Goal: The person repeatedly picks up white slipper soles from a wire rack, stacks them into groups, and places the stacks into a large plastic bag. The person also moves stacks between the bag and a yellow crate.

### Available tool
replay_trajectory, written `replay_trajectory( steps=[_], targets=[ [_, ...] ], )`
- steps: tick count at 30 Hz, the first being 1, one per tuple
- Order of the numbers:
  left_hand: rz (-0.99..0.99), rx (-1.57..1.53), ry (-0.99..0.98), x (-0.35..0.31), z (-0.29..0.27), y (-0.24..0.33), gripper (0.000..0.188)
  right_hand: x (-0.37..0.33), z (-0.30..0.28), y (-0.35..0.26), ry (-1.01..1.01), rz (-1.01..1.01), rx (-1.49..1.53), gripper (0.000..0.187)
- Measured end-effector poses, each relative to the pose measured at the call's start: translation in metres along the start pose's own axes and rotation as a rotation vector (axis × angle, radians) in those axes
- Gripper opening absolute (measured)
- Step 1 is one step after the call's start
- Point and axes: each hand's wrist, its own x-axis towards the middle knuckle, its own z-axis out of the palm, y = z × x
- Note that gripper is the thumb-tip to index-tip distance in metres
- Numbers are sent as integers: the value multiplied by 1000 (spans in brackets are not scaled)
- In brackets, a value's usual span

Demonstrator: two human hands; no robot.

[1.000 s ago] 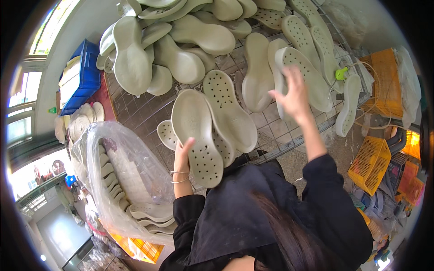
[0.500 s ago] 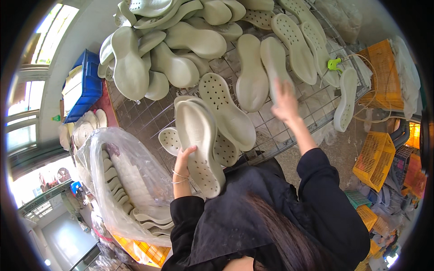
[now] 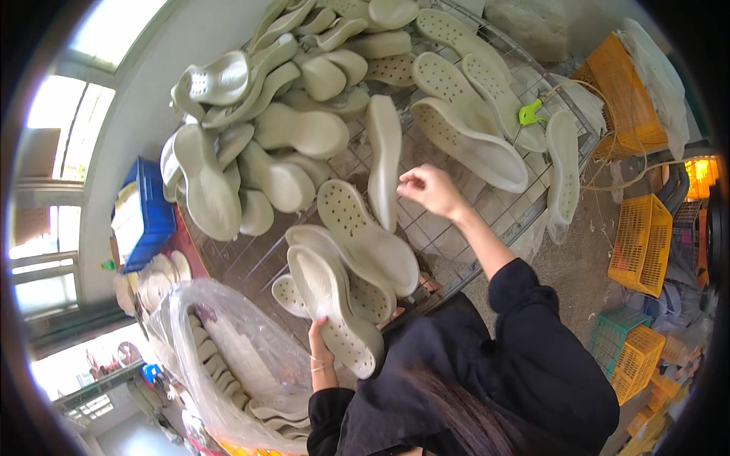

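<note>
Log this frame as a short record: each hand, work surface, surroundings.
Left hand: grips a pale sole with holes
Right hand: fingertips at the edge of a tilted sole; contact unclear
Work surface: wire rack
On rack: heaped soles, upper left
Lower left: clear plastic bag containing more soles
Far left: blue crate
Right: yellow crate

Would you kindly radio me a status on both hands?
Left hand gripping at least one perforated sole. Right hand beside tilted sole, contact unclear. More soles crowding close by.
</note>
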Motion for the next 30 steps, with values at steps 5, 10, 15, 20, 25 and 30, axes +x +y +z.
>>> replay_trajectory(
  steps=[5, 10, 15, 20, 25, 30],
  targets=[
    [-15, 154, 64, -3, 36, 28, 50, 85, -103, 17, 968, -134, -391, 27],
    [-39, 266, -70, 7, 76, 65, 48, 152, -120, 62, 650, -160, -580, 15],
    [-119, 298, -141, 15, 85, 72, 48, 45, -83, -27, 551, -900, -403, 22],
    [-111, 217, -128, 18, 68, 67, 51, -37, -45, -136, 308, -1446, -217, 13],
    [-122, 121, -33, 12, 42, 50, 52, 164, -123, -22, 858, -602, -571, 25],
    [-156, -61, 83, -2, 9, 12, 53, 302, -234, 144, 563, -43, -1058, 25]
  ],
)
